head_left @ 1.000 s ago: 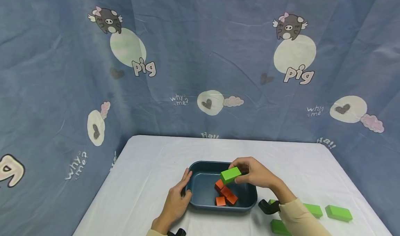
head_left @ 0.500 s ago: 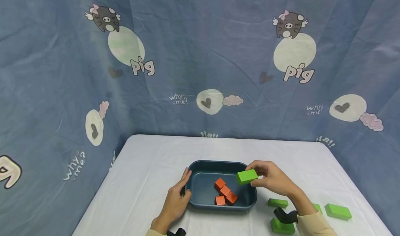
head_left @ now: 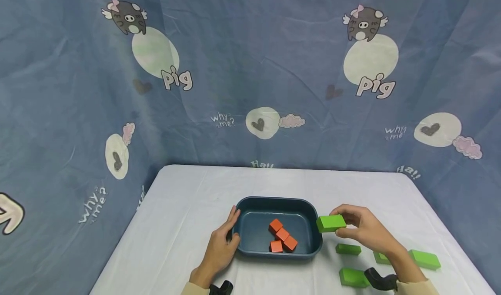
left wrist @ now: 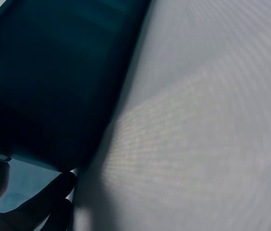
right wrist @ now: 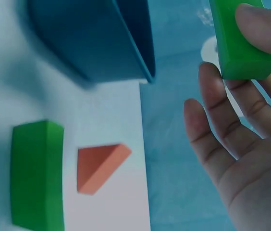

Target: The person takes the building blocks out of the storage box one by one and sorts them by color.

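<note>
A dark blue rectangular dish stands on the white table, with several small orange cubes inside. My left hand rests its outstretched fingers against the dish's left side. The left wrist view shows only dark fingertips by the dish wall. My right hand pinches a green rectangular block between thumb and fingers, above the table at the dish's right rim. In the right wrist view, the thumb lies on the block, while the other fingers are extended.
Several other green blocks lie to the right of the dish, partly behind the right forearm. The right wrist view also has an orange triangular block on the table near a green block. A blue patterned curtain hangs behind the table.
My right hand has carried the green block rightward, from above the orange cubes to the dish's right rim. The left hand and the dish hold their place; the head view tilts slightly.
</note>
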The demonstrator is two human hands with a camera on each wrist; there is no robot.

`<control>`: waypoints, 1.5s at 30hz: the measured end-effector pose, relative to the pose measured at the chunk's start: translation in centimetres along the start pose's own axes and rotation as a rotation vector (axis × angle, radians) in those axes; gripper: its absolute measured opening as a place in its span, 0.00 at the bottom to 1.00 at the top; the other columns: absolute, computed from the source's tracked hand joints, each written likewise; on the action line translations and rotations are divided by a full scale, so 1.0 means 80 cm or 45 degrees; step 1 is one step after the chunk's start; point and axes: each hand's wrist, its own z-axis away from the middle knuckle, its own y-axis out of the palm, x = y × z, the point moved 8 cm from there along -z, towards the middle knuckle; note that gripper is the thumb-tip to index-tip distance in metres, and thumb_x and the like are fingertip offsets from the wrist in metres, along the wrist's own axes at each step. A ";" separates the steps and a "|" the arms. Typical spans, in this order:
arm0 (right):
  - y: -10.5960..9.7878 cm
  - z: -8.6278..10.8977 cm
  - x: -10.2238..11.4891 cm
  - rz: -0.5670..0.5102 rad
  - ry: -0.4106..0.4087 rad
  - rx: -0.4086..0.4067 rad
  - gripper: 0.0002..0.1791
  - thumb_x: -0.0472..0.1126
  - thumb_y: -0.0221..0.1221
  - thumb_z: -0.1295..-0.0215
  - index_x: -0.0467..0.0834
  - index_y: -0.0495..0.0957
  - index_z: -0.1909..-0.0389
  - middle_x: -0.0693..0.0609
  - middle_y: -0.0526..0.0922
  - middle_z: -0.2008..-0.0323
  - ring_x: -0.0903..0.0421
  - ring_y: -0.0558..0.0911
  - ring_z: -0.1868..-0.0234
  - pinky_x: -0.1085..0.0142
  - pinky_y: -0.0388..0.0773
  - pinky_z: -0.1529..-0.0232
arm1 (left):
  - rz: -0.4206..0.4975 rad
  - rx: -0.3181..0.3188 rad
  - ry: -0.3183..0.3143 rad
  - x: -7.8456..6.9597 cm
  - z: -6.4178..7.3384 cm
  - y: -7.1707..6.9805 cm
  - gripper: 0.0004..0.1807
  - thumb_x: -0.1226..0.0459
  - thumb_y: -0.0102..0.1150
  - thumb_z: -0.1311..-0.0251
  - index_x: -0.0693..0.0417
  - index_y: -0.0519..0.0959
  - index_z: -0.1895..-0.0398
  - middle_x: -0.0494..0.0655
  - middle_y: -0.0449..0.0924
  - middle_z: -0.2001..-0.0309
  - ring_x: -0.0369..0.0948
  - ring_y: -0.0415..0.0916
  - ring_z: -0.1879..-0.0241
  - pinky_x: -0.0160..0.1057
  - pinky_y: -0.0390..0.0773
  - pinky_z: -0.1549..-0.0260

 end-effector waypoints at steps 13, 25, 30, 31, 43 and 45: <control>-0.032 0.054 -0.010 0.054 0.054 -0.129 0.17 0.28 0.67 0.40 0.39 0.81 0.49 0.46 0.85 0.56 0.53 0.86 0.59 0.64 0.82 0.54 | 0.027 0.006 -0.012 -0.004 -0.001 -0.003 0.37 0.74 0.55 0.42 0.56 0.67 0.25 0.44 0.58 0.23 0.39 0.59 0.27 0.25 0.55 0.33; -0.069 0.117 -0.025 0.104 0.164 -0.275 0.20 0.27 0.67 0.41 0.35 0.79 0.47 0.50 0.85 0.55 0.55 0.87 0.59 0.66 0.83 0.61 | 0.031 0.015 -0.016 0.000 -0.003 -0.001 0.37 0.74 0.55 0.41 0.54 0.67 0.25 0.46 0.58 0.23 0.39 0.57 0.26 0.23 0.54 0.33; -0.076 0.136 -0.033 0.139 0.164 -0.299 0.20 0.26 0.67 0.42 0.33 0.79 0.48 0.52 0.85 0.54 0.58 0.87 0.58 0.67 0.83 0.62 | 0.031 0.026 -0.018 -0.002 -0.002 0.001 0.37 0.74 0.55 0.41 0.55 0.67 0.25 0.42 0.57 0.23 0.39 0.58 0.26 0.23 0.54 0.34; -0.077 0.139 -0.036 0.144 0.162 -0.297 0.20 0.25 0.67 0.42 0.33 0.79 0.48 0.52 0.85 0.54 0.59 0.86 0.57 0.67 0.83 0.62 | 0.026 0.023 -0.016 -0.003 -0.003 0.001 0.37 0.74 0.55 0.41 0.55 0.67 0.25 0.41 0.57 0.23 0.39 0.58 0.27 0.23 0.54 0.34; -0.070 0.174 -0.081 0.185 0.248 -0.271 0.21 0.26 0.68 0.44 0.29 0.79 0.48 0.67 0.83 0.53 0.63 0.84 0.61 0.68 0.81 0.65 | 0.004 0.013 -0.023 -0.001 -0.002 0.001 0.38 0.74 0.55 0.42 0.54 0.67 0.24 0.40 0.57 0.23 0.40 0.58 0.27 0.23 0.54 0.34; -0.068 0.180 -0.090 0.198 0.291 -0.243 0.22 0.27 0.69 0.45 0.29 0.79 0.48 0.69 0.81 0.54 0.65 0.83 0.61 0.68 0.81 0.65 | -0.007 0.012 -0.015 -0.001 -0.002 0.002 0.38 0.74 0.55 0.42 0.54 0.67 0.24 0.41 0.57 0.23 0.42 0.58 0.26 0.24 0.54 0.33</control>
